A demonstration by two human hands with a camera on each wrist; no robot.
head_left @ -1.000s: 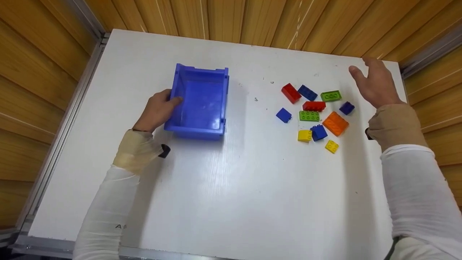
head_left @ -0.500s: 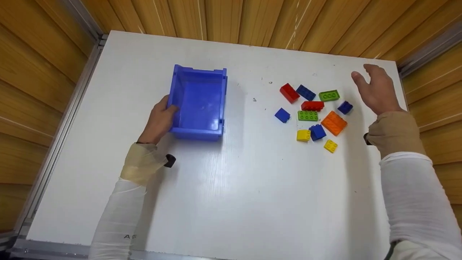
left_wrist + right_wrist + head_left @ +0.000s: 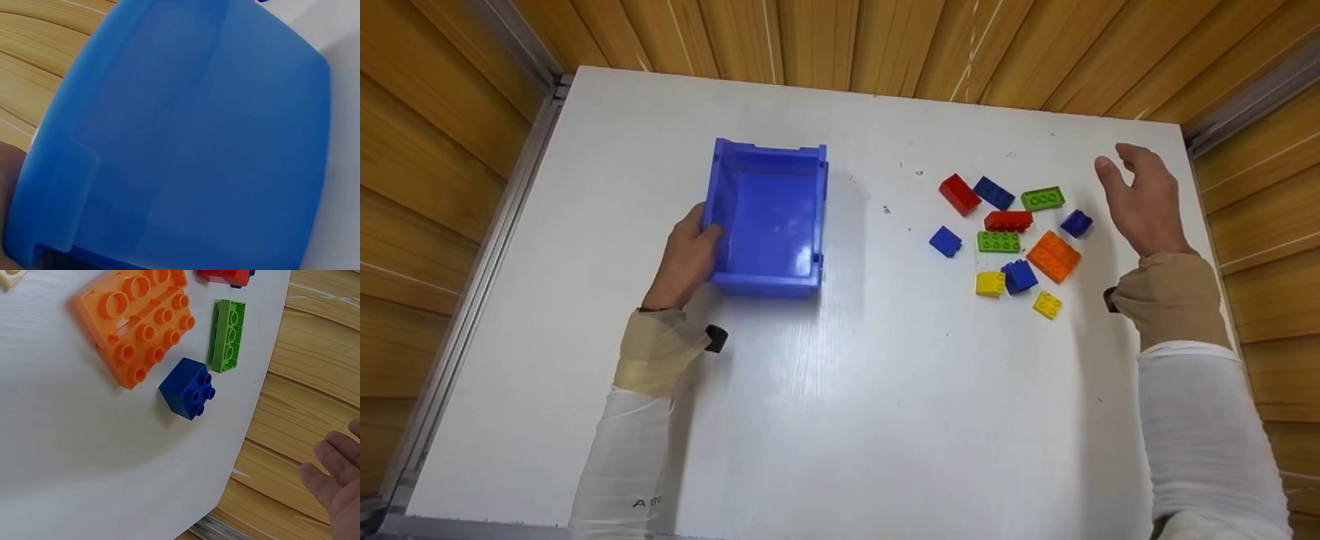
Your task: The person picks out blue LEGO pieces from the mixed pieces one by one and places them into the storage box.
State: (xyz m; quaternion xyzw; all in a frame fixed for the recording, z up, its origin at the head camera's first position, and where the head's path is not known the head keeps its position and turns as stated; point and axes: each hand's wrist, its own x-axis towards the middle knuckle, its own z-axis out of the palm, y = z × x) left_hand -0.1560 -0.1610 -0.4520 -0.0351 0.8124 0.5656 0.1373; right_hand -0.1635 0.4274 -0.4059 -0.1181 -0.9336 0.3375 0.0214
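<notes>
Blue bin [image 3: 769,217] sits on the white worktop [image 3: 840,390] toward its left edge, open side up, with the left hand [image 3: 688,259] gripping its left wall, thumb curled over the rim. Right hand [image 3: 1144,199] hovers near the far right corner with fingers spread and relaxed, holding nothing. Just beside it lies a loose cluster of bricks: a small blue brick [image 3: 187,388] nearest, then an orange plate [image 3: 135,326] and a green brick [image 3: 228,334]

A white table [image 3: 885,420] with a metal edge frame [image 3: 472,277] stands enclosed by wooden slat walls [image 3: 885,37].
</notes>
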